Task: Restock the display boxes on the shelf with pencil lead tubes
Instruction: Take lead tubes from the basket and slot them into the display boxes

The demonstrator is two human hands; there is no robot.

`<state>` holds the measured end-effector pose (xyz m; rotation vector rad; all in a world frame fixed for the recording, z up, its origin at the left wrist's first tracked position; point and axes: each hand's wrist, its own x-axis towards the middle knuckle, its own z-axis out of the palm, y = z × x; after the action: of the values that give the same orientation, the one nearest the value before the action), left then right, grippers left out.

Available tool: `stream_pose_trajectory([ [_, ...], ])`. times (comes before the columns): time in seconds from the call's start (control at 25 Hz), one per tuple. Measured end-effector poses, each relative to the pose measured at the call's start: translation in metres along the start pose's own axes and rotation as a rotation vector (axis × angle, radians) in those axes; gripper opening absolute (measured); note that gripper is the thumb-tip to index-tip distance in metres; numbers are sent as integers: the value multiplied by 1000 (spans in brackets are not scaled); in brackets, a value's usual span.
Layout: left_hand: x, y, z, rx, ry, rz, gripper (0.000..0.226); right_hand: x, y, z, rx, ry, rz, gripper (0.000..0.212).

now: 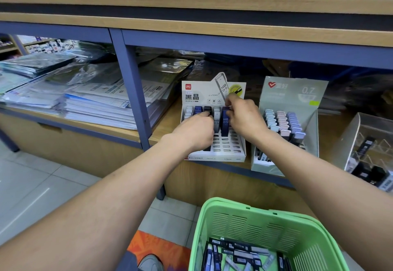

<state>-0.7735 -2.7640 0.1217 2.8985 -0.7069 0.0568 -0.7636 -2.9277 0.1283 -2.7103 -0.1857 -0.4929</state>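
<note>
- Head view: white display box (pixel 225 147) on wooden shelf (pixel 161 130), printed back card upright, slotted tray sloping toward viewer; front slots unfilled, rear rows carrying lead tubes.
- Left hand (pixel 194 131) over left part of tray, fingers curled down among the tubes near a black tube (pixel 207 109); whether grasping one: cannot tell, fingertips hidden.
- Right hand (pixel 244 117) at right rear of tray, fingers pinching top of dark blue tube (pixel 225 122) marked HB 0.5, standing upright in its slot just beside a white tube (pixel 216 121) with same marking.
- Second display box (pixel 293 92), grey-green, marked 0.7, just right of the first, holding rows of pastel tubes (pixel 282 125).
- Clear plastic organiser (pixel 361 143) at far right of shelf, dark items inside, contents unclear.
- Green basket (pixel 265 217) low in frame, below the shelf, holding loose lead tubes (pixel 238 253) in dark blue, black and white, lying flat and jumbled.
- Stacks of plastic-wrapped paper goods (pixel 91 98) in the shelf bay to the left, past a blue upright post (pixel 136 98).
- Tiled floor (pixel 32 185) at lower left.
</note>
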Motion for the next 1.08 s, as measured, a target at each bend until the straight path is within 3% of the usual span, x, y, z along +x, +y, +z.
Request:
stream_pose_trajectory([
  [0.28, -1, 2, -2, -9, -8, 2, 18, -1, 1, 2, -170, 2, 43, 22],
  [0.4, -5, 5, -6, -20, -3, -32, 19, -4, -5, -5, -131, 37, -12, 23],
  [0.6, -27, 31, -22, 43, 296, 38, 23, -75, -6, -21, 171, 207, 2, 26],
  [0.68, -43, 55, -17, 103, 334, 109, 19, -122, 3, -13, 233, 127, 67, 23],
  [0.76, -62, 80, 4, 193, 231, 195, 17, -166, 19, 8, 191, -131, 180, 20],
  [0.92, -92, 117, 91, 287, -287, 318, 19, -232, 72, 57, 32, -623, 305, 25],
  [1.08, -105, 133, 172, 299, -675, 314, 15, -265, 114, 97, 28, -811, 398, 21],
])
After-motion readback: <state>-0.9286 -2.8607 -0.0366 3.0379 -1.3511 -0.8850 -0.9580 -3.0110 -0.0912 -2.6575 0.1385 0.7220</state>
